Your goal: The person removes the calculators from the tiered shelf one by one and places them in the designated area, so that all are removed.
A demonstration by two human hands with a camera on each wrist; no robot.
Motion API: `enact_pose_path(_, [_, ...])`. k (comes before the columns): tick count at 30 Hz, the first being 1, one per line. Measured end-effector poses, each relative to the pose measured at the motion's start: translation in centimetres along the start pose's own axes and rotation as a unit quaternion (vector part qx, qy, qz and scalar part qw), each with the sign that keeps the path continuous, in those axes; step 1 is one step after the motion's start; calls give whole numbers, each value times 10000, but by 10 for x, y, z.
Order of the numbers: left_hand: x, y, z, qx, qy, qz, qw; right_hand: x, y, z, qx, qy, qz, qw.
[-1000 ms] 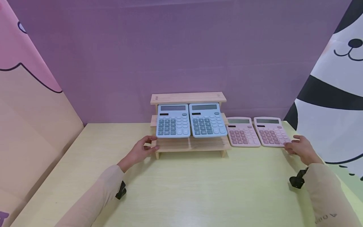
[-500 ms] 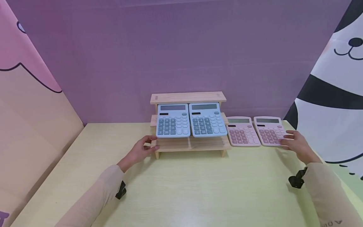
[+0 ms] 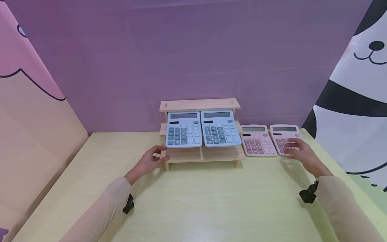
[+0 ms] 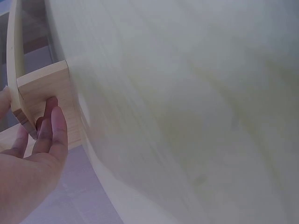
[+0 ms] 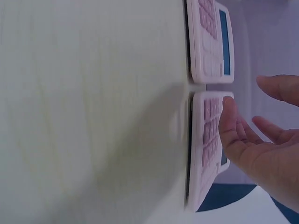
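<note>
A stepped wooden shelf (image 3: 208, 155) holds two light blue calculators (image 3: 184, 129) side by side, leaning back on its middle tier. My left hand (image 3: 148, 161) grips the left end of the lowest board; in the left wrist view, its thumb and fingers bend round the board's end (image 4: 25, 119). To the right, two pink calculators (image 3: 259, 146) lie on the table against the shelf's right side. My right hand (image 3: 305, 157) hovers over the right pink calculator (image 5: 205, 144), its fingers spread loosely with nothing between them. Part of that calculator's keypad is hidden behind the fingers.
A pale wood-grain table (image 3: 196, 201) spreads out in front of the shelf. Behind stands a purple cloth wall (image 3: 193, 57), with a panda-print panel (image 3: 356, 117) on the right and a pink and beige panel (image 3: 30, 127) on the left.
My right hand has moved left, from the right edge of the right pink calculator to over its keypad. My left hand stays on the shelf, and the calculators keep their places.
</note>
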State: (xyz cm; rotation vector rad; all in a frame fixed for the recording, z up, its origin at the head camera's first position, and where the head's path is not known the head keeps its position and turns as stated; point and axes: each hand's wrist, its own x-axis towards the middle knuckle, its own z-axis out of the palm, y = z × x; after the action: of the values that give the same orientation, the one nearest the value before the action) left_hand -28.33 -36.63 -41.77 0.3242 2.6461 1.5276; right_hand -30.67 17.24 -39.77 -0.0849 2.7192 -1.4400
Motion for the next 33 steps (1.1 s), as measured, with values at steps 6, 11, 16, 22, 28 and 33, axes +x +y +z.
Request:
enact_pose_path(6, [0, -1, 1, -15, -12, -32, 10000, -3, -12, 16, 21, -121, -167, 9998])
enact_pose_path(11, [1, -1, 1, -26, 1, -53, 10000, -5, -23, 29, -13, -126, -342, 9993])
enact_pose_path(16, [1, -2, 1, -48, 3, -38, 10000, -8, -34, 41, 157, -110, -669, 9976])
enact_pose_path(22, [0, -1, 0, -51, -12, -91, 9999, -8, -42, 56, 671, -290, -828, 9939])
enact_pose_path(28, [-1, 1, 1, -25, -8, -133, 9999, -11, -56, 69, 924, -492, -782, 9914])
enact_pose_path(33, [0, 1, 1, 36, 16, -126, 9999, -11, -66, 80, 1075, -550, -871, 9888])
